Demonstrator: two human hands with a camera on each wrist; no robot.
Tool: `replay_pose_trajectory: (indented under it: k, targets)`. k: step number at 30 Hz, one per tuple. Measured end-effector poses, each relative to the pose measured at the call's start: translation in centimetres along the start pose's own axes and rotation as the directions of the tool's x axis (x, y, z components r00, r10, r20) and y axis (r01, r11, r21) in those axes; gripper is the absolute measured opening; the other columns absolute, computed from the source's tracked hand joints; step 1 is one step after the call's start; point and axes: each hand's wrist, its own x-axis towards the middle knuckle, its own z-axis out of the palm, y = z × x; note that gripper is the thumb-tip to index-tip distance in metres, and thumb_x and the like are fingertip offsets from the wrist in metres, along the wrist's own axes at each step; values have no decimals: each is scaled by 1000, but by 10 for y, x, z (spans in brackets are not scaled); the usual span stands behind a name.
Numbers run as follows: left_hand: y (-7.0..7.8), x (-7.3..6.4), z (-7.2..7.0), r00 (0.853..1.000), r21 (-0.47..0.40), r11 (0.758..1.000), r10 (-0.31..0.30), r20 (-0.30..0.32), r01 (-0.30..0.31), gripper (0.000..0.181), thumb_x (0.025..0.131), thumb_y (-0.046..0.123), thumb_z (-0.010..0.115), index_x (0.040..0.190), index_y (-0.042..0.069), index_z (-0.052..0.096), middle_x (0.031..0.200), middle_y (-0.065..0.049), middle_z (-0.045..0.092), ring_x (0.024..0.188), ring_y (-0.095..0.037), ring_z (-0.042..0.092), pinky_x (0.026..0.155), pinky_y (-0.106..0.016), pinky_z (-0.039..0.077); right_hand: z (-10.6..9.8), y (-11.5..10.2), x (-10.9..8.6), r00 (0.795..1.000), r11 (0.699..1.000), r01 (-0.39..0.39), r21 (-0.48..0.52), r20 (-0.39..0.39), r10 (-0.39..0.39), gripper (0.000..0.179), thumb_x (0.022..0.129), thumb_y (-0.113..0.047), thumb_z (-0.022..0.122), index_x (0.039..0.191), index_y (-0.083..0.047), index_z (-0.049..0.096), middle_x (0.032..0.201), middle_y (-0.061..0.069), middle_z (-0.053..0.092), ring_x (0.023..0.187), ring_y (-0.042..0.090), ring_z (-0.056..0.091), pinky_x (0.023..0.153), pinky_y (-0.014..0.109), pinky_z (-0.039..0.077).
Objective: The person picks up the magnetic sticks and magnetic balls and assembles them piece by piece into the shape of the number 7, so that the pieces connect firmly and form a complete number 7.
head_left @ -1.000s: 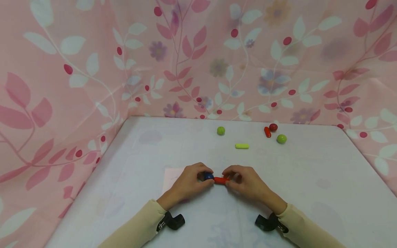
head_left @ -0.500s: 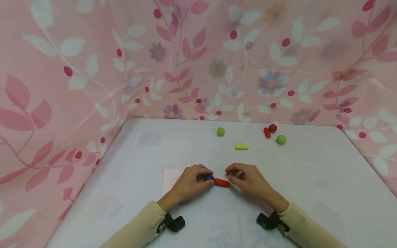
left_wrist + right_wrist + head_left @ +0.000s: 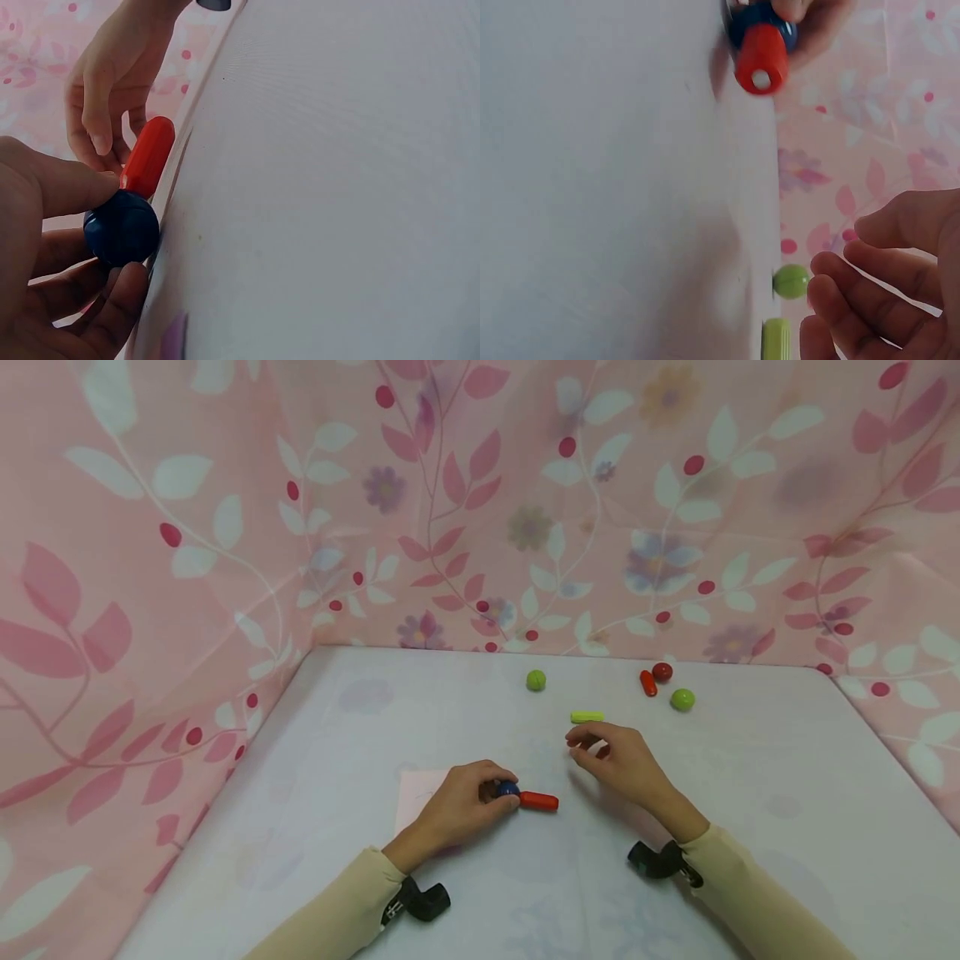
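Blue ball (image 3: 509, 788) pinched in your left hand (image 3: 467, 800)

It touches a red rod (image 3: 539, 802), well in from the table's (image 3: 337, 743) far edge. Your right hand (image 3: 624, 762) hovers loose and empty near a lime stick (image 3: 587, 717), 2 green balls (image 3: 536, 681) (image 3: 682, 700) beyond.

At right in the head view, the table (image 3: 795, 777) gives a hand wide passage. Just above the right hand (image 3: 624, 764), a yellow-green cylinder (image 3: 587, 717) blocks the way; at centre, a red cylinder (image 3: 539, 802) juts into the gap.
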Motion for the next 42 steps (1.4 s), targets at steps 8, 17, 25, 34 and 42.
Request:
replay_pose_trajectory:
  k: [8, 17, 25, 34, 42]
  targets:
    - [-2, 0, 1, 1000, -14, 1000, -8, 5, 8, 20, 96, 16, 75, 115, 7, 77, 100, 9, 68, 83, -7, 61, 74, -28, 53, -9, 14, 22, 997, 999, -40, -7, -62, 39, 14, 95, -5, 74, 110, -6, 76, 102, -1, 75, 94, 19, 67, 78, 39, 56]
    - [-2, -1, 0, 1000, -13, 1000, -9, 9, 9, 20, 96, 15, 76, 115, 8, 76, 101, 9, 68, 84, -7, 62, 76, -28, 54, -8, 21, 46, 996, 997, -71, -23, -63, 69, 17, 96, -6, 72, 113, -2, 75, 105, 8, 74, 96, 25, 66, 82, 44, 56]
    - [-6, -3, 3, 1000, -29, 1000, -4, 6, 5, 20, 97, 16, 76, 115, 7, 76, 102, 8, 68, 85, -7, 63, 77, -28, 54, 4, 28, 80, 994, 994, -97, -43, -50, 95, 24, 98, -8, 69, 120, -1, 72, 112, 12, 73, 103, 29, 66, 86, 47, 56]
    - [-4, -2, 1, 1000, -20, 1000, 12, -5, -13, 20, 97, 15, 75, 115, 7, 76, 101, 9, 68, 86, -7, 63, 78, -29, 54, 11, 23, 112, 994, 995, -88, -36, -62, 86, 30, 96, -4, 67, 125, 3, 69, 121, 18, 70, 110, 35, 66, 94, 50, 53]
    - [-5, -1, 2, 1000, -32, 999, 15, 6, -14, 20, 97, 15, 75, 115, 7, 76, 103, 7, 69, 85, -7, 64, 77, -28, 54, 15, 26, 126, 990, 991, -131, 7, -60, 131, 29, 96, -4, 69, 125, 1, 70, 124, 17, 70, 115, 36, 64, 98, 53, 49]
